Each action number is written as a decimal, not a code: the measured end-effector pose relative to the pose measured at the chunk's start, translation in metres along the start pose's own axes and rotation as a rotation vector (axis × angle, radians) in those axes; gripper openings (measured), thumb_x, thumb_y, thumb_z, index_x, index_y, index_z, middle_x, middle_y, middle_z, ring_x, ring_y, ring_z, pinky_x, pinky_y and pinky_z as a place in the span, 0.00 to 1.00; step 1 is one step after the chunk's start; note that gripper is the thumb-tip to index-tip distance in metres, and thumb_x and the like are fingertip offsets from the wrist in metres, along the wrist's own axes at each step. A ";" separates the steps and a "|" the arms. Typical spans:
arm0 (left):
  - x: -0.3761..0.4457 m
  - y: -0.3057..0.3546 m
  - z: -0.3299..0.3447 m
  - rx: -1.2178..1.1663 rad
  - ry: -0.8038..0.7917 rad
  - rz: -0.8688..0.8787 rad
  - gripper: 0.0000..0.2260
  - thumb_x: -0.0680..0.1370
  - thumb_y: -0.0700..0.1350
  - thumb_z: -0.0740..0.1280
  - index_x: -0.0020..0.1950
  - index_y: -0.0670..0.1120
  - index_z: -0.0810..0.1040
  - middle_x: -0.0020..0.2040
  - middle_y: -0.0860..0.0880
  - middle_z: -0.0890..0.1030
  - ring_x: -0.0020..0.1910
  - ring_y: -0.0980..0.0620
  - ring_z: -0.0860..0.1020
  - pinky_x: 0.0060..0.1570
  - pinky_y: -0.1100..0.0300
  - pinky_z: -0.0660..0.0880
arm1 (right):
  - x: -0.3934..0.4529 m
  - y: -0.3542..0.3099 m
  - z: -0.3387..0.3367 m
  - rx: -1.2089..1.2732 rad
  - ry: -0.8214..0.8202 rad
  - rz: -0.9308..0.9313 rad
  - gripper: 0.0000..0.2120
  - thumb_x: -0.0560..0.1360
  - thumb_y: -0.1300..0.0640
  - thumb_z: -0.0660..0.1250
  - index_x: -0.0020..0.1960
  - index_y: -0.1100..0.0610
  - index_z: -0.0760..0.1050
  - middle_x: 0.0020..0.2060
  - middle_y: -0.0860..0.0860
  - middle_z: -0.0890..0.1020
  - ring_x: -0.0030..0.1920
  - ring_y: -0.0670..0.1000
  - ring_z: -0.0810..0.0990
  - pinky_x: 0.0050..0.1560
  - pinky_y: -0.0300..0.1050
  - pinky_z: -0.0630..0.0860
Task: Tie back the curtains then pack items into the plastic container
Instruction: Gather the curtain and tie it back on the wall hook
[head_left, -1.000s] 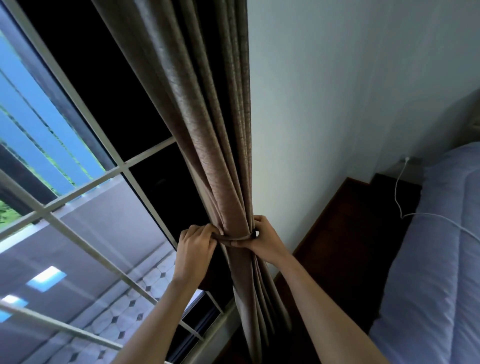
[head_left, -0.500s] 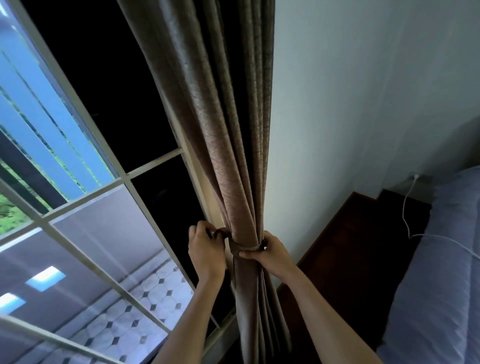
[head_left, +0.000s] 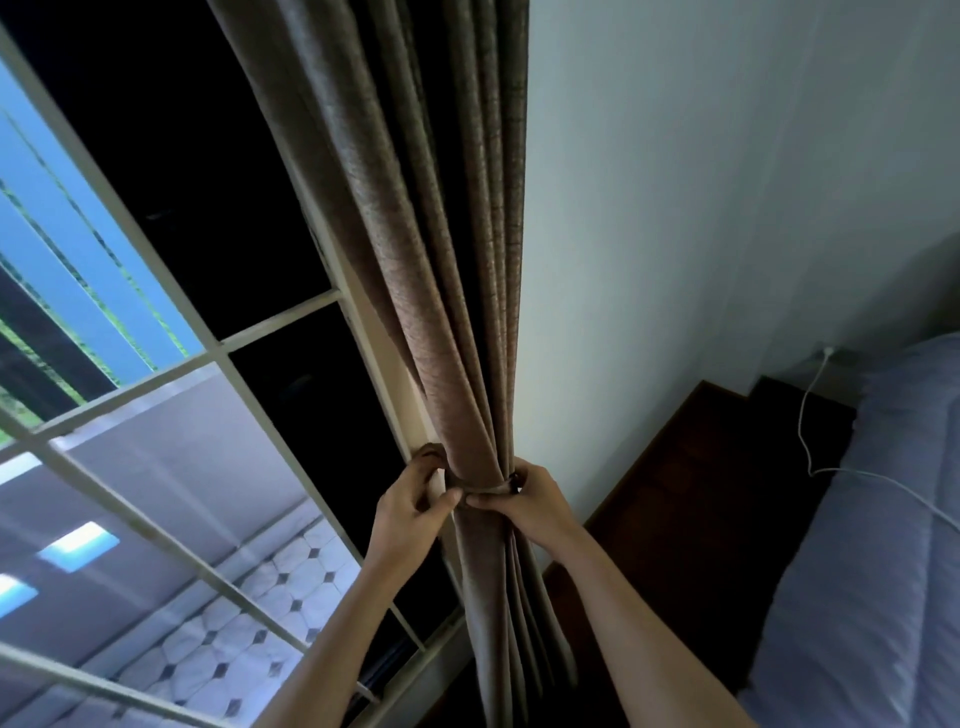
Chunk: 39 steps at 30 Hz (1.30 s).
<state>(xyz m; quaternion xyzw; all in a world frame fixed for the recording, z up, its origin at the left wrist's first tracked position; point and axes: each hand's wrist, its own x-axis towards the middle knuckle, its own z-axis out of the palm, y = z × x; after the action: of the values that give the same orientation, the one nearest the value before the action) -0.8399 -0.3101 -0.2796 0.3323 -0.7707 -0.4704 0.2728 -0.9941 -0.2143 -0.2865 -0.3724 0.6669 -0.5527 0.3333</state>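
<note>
The curtain hangs as one gathered bundle between the two hands — a taupe-brown, coarse-woven cloth drawn into long vertical folds, lighter and faintly pinkish where light falls on the front pleat, nearly black in the creases behind. Above the hands the folds spread wider; just at the hands they are cinched to a narrow waist, and below them the cloth falls straight again in tight pleats.

Around that waist runs a thin tieback band of the same colour, lying flat and snug across the front of the bundle. The left hand is on the window side of the cloth, fingers curled and closed, thumb tip pressed against the band's left end; its fingertips reach round behind the bundle and are partly hidden. The right hand is on the wall side, closed in a pinch on the band's right end, where a small dark piece — too small to make out — shows by the knuckles.

Left of the left hand lies the window with its pale bars. Right of the right hand stands the pale wall, then dark wooden furniture, and farther right a bluish bed cover crossed by a white cable.
</note>
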 end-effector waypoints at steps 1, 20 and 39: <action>-0.001 -0.002 0.000 0.048 -0.005 0.024 0.20 0.72 0.51 0.70 0.64 0.57 0.74 0.60 0.60 0.79 0.62 0.60 0.76 0.63 0.53 0.73 | 0.000 0.003 0.000 0.000 -0.008 0.006 0.18 0.64 0.53 0.81 0.51 0.44 0.81 0.44 0.41 0.84 0.45 0.36 0.81 0.43 0.31 0.73; 0.004 0.004 0.052 0.269 0.288 0.055 0.30 0.67 0.58 0.75 0.64 0.46 0.75 0.66 0.51 0.73 0.65 0.54 0.66 0.65 0.55 0.68 | 0.014 0.025 -0.014 0.586 -0.166 0.327 0.18 0.74 0.74 0.58 0.43 0.59 0.84 0.44 0.55 0.83 0.49 0.50 0.79 0.48 0.41 0.74; -0.006 0.006 0.061 0.280 0.491 -0.033 0.13 0.67 0.44 0.75 0.49 0.46 0.77 0.46 0.56 0.75 0.50 0.56 0.69 0.54 0.63 0.60 | 0.061 -0.005 -0.026 0.273 -0.188 0.145 0.04 0.78 0.62 0.63 0.49 0.58 0.76 0.44 0.56 0.82 0.44 0.53 0.80 0.50 0.48 0.78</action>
<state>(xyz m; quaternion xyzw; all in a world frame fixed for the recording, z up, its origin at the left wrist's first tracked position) -0.8827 -0.2704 -0.2996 0.4832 -0.7335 -0.2690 0.3952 -1.0465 -0.2548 -0.2794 -0.3247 0.5768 -0.5754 0.4804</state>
